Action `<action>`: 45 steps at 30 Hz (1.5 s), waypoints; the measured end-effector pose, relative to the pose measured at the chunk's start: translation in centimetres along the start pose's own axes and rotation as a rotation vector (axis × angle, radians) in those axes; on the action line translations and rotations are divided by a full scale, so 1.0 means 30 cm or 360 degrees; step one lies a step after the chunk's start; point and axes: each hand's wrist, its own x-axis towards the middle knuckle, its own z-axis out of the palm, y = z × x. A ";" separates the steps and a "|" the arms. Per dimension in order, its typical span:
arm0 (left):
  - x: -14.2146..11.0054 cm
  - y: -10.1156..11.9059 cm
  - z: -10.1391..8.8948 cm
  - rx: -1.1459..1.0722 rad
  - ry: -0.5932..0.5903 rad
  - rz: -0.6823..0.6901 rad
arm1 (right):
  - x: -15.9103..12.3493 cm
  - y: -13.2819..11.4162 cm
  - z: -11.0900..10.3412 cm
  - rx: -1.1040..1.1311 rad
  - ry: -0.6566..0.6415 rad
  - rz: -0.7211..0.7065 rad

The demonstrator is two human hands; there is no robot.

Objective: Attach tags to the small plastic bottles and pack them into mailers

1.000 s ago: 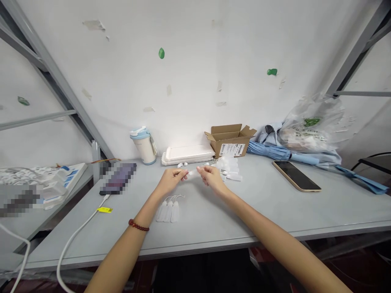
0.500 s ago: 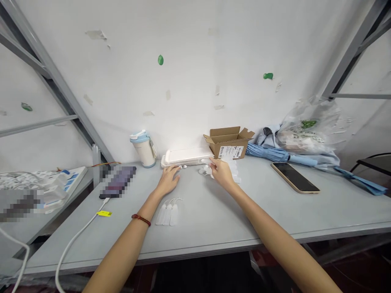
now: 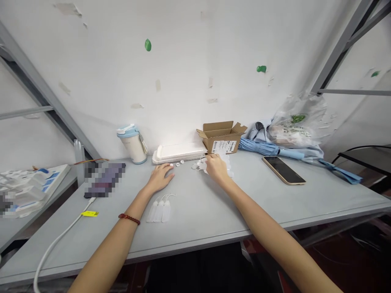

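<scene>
My left hand rests on the grey table with its fingers stretched apart, holding nothing. Beside its fingertips lie small white round pieces. My right hand reaches palm down into a loose pile of white and clear plastic pieces. Its fingers are bent together at the pile, and what is between them is hidden. Closer to me, several white tags with thin string loops lie side by side. Behind both hands is a stack of flat white boxes or trays.
An open cardboard box stands behind my right hand, a tumbler at the back left. A phone, a folded blue umbrella and a plastic bag lie rightward. A white cable runs along the left.
The camera view has shifted slightly. My right hand's fingers have come down into the pile. The small round pieces by my left fingertips now show more plainly.
</scene>
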 end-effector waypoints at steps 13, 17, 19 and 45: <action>0.015 0.033 0.014 -0.0027 -0.0103 0.0079 | -0.147 -0.245 0.035 0.0528 0.0100 -0.1132; 0.024 0.016 0.021 -0.0081 0.0020 0.0080 | -0.187 -0.280 0.021 0.0698 0.0020 -0.1211; 0.025 0.011 0.014 -0.0128 0.0060 0.0106 | -0.192 -0.272 0.004 0.0835 -0.0107 -0.1176; -0.012 0.075 -0.060 -0.2004 -0.0200 -0.0719 | -0.174 -0.241 -0.078 0.0580 -0.0739 -0.0981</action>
